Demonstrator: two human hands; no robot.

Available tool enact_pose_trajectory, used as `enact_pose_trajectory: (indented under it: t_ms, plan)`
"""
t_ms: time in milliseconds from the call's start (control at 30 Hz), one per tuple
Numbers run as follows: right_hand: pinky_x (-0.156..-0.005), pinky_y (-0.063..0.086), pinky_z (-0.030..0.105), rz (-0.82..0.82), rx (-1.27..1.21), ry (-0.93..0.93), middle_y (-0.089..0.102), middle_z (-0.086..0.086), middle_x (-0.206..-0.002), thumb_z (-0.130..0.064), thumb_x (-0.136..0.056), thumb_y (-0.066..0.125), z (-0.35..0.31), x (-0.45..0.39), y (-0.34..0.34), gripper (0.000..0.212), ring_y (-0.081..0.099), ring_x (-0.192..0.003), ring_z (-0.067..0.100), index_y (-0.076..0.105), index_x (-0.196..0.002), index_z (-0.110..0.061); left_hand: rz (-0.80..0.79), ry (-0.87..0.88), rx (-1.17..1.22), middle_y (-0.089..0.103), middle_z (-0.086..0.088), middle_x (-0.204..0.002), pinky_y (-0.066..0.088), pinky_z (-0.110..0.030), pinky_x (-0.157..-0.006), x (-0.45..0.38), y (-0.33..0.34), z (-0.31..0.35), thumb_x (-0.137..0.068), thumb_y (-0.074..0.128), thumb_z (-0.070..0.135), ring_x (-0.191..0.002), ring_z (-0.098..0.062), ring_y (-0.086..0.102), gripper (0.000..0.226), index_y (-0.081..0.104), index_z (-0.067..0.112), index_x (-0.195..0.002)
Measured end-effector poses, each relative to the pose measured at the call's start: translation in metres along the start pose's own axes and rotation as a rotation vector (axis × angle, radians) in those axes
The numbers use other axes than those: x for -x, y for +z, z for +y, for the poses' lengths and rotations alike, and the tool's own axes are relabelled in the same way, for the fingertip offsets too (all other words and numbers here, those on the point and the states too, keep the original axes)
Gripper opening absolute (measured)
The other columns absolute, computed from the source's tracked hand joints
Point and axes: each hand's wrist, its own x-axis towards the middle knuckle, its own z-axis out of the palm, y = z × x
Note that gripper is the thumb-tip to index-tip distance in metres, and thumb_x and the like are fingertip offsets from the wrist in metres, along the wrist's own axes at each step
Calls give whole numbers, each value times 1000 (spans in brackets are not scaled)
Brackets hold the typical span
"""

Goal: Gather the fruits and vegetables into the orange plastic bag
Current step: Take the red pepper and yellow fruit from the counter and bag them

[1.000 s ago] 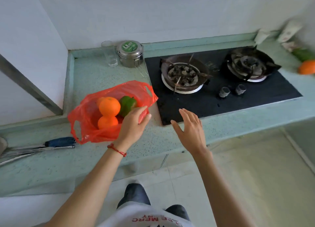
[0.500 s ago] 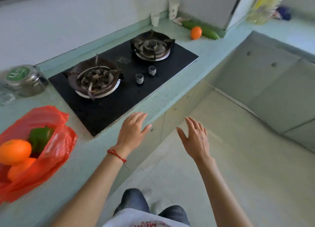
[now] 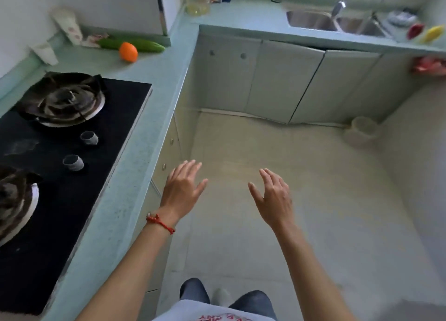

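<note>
Far ahead of my spread, empty fingers (image 3: 193, 168) lie an orange (image 3: 128, 51) and cucumber (image 3: 131, 45); the bag has left view

The counter (image 3: 154, 86) was pale green with tiny dark specks, and the stove top (image 3: 72, 176) on it was black. An orange (image 3: 128, 51) was bright orange, and the cucumber (image 3: 142, 45) behind it was dark green. By the grey sink (image 3: 321, 22) sat one red pepper (image 3: 415, 30) and one yellow pepper (image 3: 432, 33), and a red string (image 3: 159, 221) was on the left wrist.
</note>
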Motion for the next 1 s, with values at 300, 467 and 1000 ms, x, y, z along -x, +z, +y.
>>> enact_pose_trajectory:
  t_ms: [300, 467, 1000]
  plan:
    - [-100, 39, 42, 76, 16, 176, 56, 16, -129, -54, -83, 27, 36, 12, -10, 70, 50, -123, 29, 51, -126, -3, -88, 200, 21, 47, -15, -137, 30, -44, -106, -35, 30, 38, -85, 36, 49, -131, -31, 38, 62, 46, 7, -130]
    - [-99, 38, 42, 124, 18, 270, 55, 14, -130, -55, -82, 26, 70, 12, -20, 72, 49, -124, 28, 51, -127, -5, -138, 270, 50, 49, -17, -135, 31, -46, -105, -61, 56, 69, -88, 48, 38, -130, -33, 39, 52, 48, 5, -129]
    - [-103, 31, 36, 185, -11, 431, 48, 10, -139, -61, -77, 18, 274, -107, -99, 81, 40, -130, 25, 45, -132, -8, -190, 458, 21, 56, -20, -127, 39, -47, -99, -228, 155, 256, -82, 29, 49, -122, -37, 48, 66, 53, 3, -123]
